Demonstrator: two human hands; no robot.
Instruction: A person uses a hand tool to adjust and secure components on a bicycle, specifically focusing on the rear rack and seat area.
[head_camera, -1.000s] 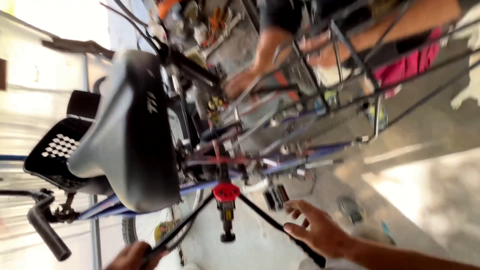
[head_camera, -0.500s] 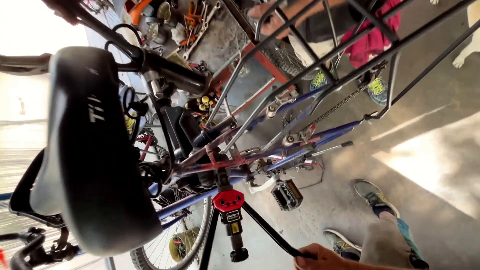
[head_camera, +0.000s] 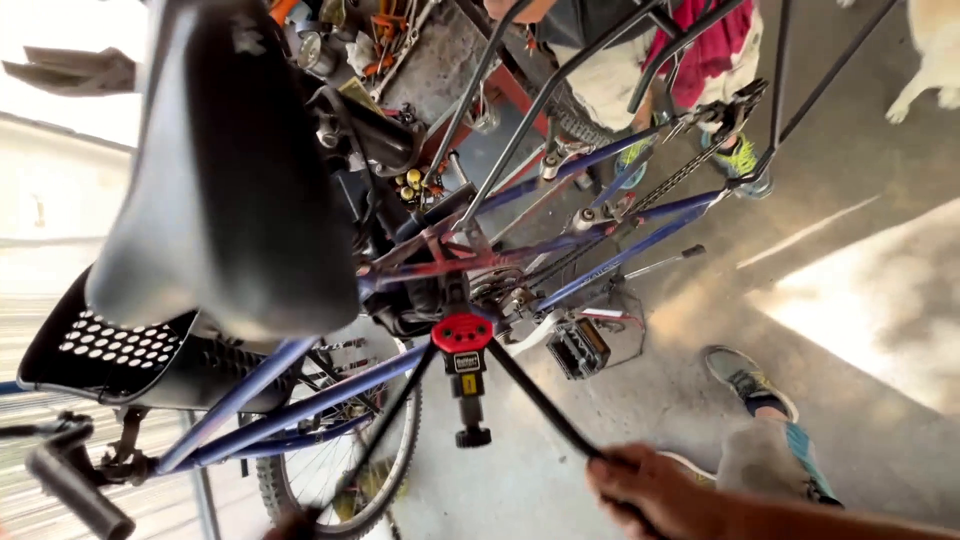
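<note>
A blue bicycle frame (head_camera: 300, 400) hangs in front of me, with a big black saddle (head_camera: 230, 180) at the upper left. Below the frame sits a red clamp piece (head_camera: 461, 332) with a black knobbed screw (head_camera: 472, 436) under it. Two black bars run down from the clamp. My right hand (head_camera: 650, 490) is closed round the right-hand black bar (head_camera: 540, 405) at the bottom of the view. Only a sliver of my left hand (head_camera: 290, 526) shows at the bottom edge, by the left-hand bar (head_camera: 385, 440); its grip is hidden.
A black pedal (head_camera: 578, 347), the chain (head_camera: 650, 190) and a spoked wheel (head_camera: 340, 480) crowd the middle. A perforated black seat (head_camera: 110, 350) and handlebar grip (head_camera: 75, 490) are at left. A cluttered workbench (head_camera: 400, 40) and another person (head_camera: 690, 55) stand behind. A grey shoe (head_camera: 745, 380) rests on the concrete floor.
My right hand was open beside the right-hand black bar and is now closed on it. My left hand has slid almost out of view. The view has shifted, and the saddle looms larger.
</note>
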